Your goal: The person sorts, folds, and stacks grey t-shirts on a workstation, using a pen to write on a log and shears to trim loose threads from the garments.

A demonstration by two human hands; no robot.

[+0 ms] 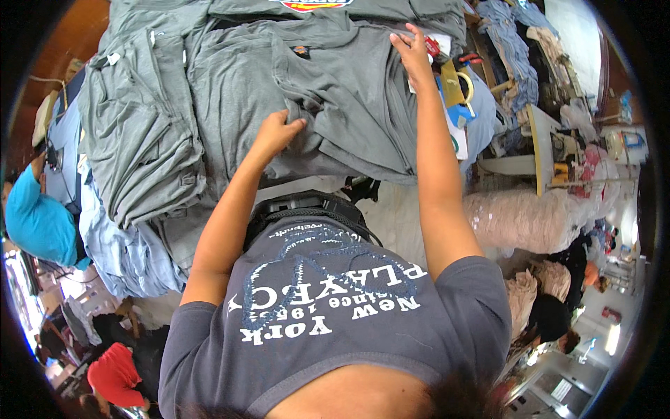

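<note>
A grey T-shirt (237, 98) lies spread before me, with a dark label (300, 52) at its neck and bunched folds near its middle. My left hand (278, 133) rests at these folds, its fingers curled together on the cloth and partly hidden. At the shirt's right edge is my right hand (414, 61), fingers spread and thumb apart. The fingertips are beside the far right part of the cloth; whether they touch it is hard to tell.
More grey shirts (139, 126) are heaped to the left, and a printed one (349, 8) lies at the far side. Right of the shirt are a tape dispenser (457, 87) and small items. Light blue garments (125, 244) hang at the left. Wrapped pink bundles (520, 220) stand at the right.
</note>
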